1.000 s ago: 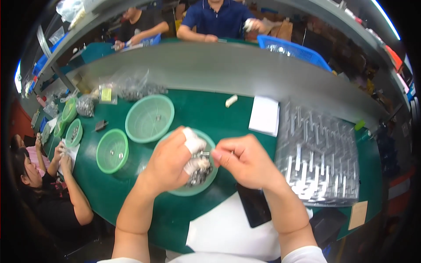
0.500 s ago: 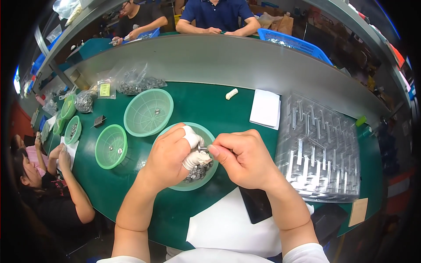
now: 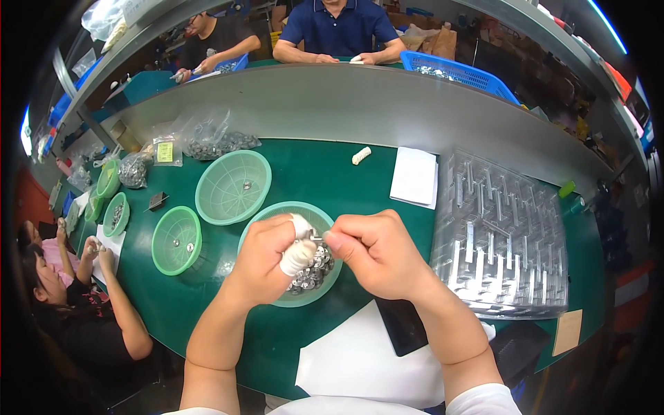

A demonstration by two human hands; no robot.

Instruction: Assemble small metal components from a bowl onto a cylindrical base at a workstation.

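Above the bowl [image 3: 290, 299] of loose parts [image 3: 312, 274], the left hand [image 3: 264, 256] clamps a pin [image 3: 316, 238]; the right hand [image 3: 382, 252] pinches its exposed end. The left hand's taped thumb [image 3: 296, 257] has just curled back, uncovering more parts; handling of the pin appears ongoing.

left hand [image 3: 268, 254] curled, right hand [image 3: 379, 252] pinching
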